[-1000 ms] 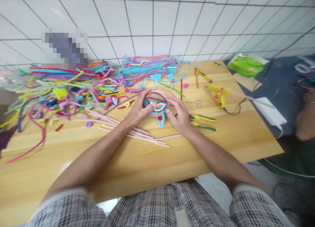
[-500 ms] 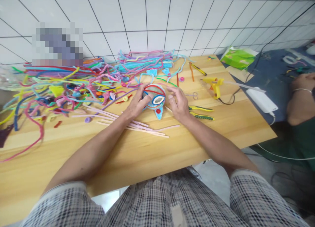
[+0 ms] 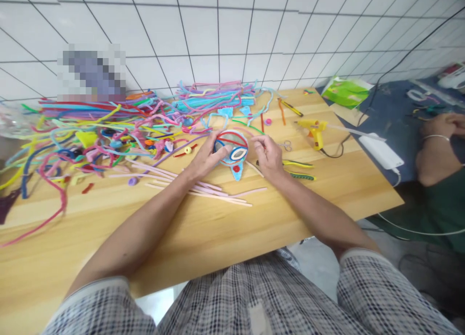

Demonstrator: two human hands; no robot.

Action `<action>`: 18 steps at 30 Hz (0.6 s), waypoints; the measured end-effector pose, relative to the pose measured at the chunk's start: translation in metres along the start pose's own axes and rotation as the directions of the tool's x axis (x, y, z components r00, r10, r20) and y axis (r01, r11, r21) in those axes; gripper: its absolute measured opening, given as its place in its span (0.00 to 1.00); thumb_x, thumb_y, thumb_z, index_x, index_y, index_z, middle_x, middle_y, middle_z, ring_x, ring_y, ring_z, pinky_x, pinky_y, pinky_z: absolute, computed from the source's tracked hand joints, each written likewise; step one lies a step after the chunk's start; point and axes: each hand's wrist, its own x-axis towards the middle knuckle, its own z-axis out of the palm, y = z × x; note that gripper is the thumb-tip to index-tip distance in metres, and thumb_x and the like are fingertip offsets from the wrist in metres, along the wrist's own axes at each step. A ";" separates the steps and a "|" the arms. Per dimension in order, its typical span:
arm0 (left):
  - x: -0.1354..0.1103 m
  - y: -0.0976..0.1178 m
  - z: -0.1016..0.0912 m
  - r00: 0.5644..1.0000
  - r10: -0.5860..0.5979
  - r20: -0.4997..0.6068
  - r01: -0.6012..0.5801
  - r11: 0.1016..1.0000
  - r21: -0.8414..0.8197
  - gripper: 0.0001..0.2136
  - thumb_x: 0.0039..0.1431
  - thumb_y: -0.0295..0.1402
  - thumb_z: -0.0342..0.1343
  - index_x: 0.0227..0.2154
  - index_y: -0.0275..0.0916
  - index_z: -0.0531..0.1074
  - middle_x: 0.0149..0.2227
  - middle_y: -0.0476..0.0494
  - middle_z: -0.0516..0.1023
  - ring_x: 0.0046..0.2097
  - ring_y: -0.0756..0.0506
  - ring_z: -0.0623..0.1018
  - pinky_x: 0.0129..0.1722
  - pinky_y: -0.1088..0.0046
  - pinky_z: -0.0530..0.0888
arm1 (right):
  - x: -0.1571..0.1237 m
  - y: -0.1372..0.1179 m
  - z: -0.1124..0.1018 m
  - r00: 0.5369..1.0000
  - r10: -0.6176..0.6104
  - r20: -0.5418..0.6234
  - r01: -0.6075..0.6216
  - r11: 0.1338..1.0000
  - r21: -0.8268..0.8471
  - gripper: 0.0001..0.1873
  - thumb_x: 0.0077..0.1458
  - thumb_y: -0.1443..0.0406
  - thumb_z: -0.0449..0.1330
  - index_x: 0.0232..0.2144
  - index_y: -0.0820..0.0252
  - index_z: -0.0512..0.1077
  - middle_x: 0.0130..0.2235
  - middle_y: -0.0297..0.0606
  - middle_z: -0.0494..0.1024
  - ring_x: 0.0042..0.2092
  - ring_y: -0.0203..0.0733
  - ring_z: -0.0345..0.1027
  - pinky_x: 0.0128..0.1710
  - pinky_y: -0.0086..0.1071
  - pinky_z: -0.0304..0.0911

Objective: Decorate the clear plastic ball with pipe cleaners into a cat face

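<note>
My left hand [image 3: 208, 159] is closed around a round craft piece [image 3: 232, 137], its thumb lying across the front. Red and blue pipe cleaner bands cross the piece's greyish face. A white oval ringed in dark blue [image 3: 238, 154] sits low on it, and a light blue point with a red dot [image 3: 237, 169] sticks out below. Just to the right, my right hand [image 3: 269, 153] has its fingers curled and the fingertips pinched together. A thin pink strand shows close to those fingertips; whatever they pinch is too small to name. Pale pink pipe cleaners [image 3: 218, 191] lie under my left wrist.
Loose coloured pipe cleaners [image 3: 90, 131] cover the table's left and back. On the right are yellow-handled pliers [image 3: 298, 163], small scissors [image 3: 286, 145], a yellow glue gun [image 3: 315, 131], a utility knife [image 3: 291, 107] and a white power strip [image 3: 381, 151]. Another person's arm [image 3: 436, 151] rests at far right.
My right hand has moved slightly away from the craft piece, and its fingers have closed into a pinch. The left hand keeps its hold. The whole view has shifted a little.
</note>
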 end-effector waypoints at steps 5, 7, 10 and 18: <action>0.000 0.002 0.000 1.000 -0.006 0.013 0.006 1.000 -0.001 0.36 0.72 0.58 0.64 0.73 0.40 0.74 0.71 0.35 0.82 0.71 0.30 0.81 0.77 0.52 0.75 | -0.003 -0.008 -0.001 0.999 -0.017 0.028 0.016 0.999 0.050 0.26 0.83 0.43 0.53 0.55 0.50 0.83 0.51 0.45 0.91 0.52 0.54 0.85 0.56 0.48 0.80; 0.000 0.004 -0.001 1.000 -0.010 0.025 0.009 1.000 0.014 0.36 0.73 0.58 0.63 0.73 0.39 0.73 0.71 0.35 0.82 0.71 0.30 0.81 0.77 0.52 0.75 | -0.004 -0.010 -0.001 0.998 -0.015 0.054 0.013 0.999 0.053 0.29 0.83 0.40 0.52 0.55 0.50 0.83 0.52 0.45 0.90 0.52 0.54 0.85 0.56 0.48 0.81; 0.000 0.006 -0.002 0.999 -0.011 0.036 0.010 0.999 0.037 0.34 0.73 0.58 0.62 0.71 0.40 0.74 0.70 0.36 0.84 0.71 0.30 0.81 0.77 0.51 0.76 | -0.005 -0.012 0.000 0.997 -0.013 0.076 0.010 0.999 0.042 0.31 0.83 0.39 0.50 0.55 0.50 0.84 0.50 0.44 0.90 0.51 0.53 0.84 0.56 0.48 0.80; -0.002 0.003 -0.005 0.997 -0.021 0.068 0.014 0.995 0.100 0.50 0.66 0.64 0.69 0.78 0.33 0.66 0.78 0.23 0.74 0.79 0.25 0.75 0.83 0.45 0.70 | -0.003 -0.011 0.002 0.996 -0.031 0.079 0.027 0.998 0.058 0.29 0.84 0.40 0.52 0.53 0.51 0.83 0.51 0.44 0.89 0.52 0.53 0.83 0.57 0.47 0.79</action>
